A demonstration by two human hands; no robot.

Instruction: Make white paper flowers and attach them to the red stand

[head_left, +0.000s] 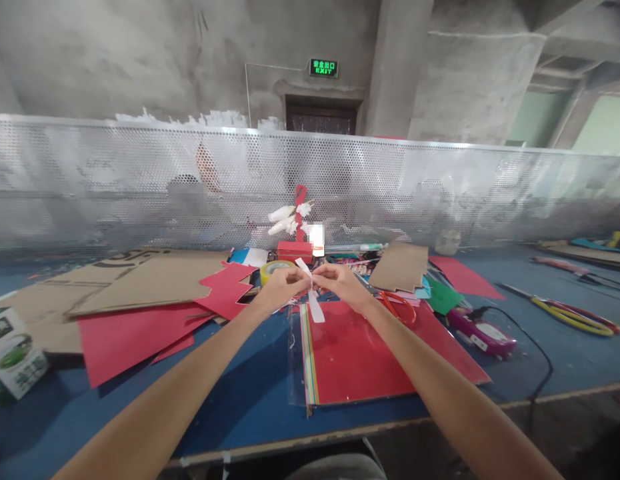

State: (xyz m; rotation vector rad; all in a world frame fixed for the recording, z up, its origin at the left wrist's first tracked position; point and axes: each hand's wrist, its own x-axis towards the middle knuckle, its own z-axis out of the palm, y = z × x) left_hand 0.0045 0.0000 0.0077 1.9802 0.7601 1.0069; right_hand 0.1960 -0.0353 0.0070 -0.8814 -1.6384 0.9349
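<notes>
Could sweep the red paper (370, 373) askew on the blue table (240, 413) by dragging the right forearm across. Could pull the purple box (483, 333) toward the front edge by snagging the cable (551, 367), apparently plugged in there. Could knock the scissors (411, 308) by lowering the right hand (343, 283), close by. Could tear or crease the white strip (317, 308), aloft by the red paper's far left corner, by pinching or tugging too hard at the narrow middle.

Seem to hold it there from both sides, fingers (303, 275) of left hand (285, 283) and right closed to a pinch, hardly parted.

Can see only part of the carton (15, 367), cut off at left. Cannot see all of the tape (265, 272), behind the left hand. Cannot tell whether the strip is tied, twisted or merely gathered under the fingertips.
</notes>
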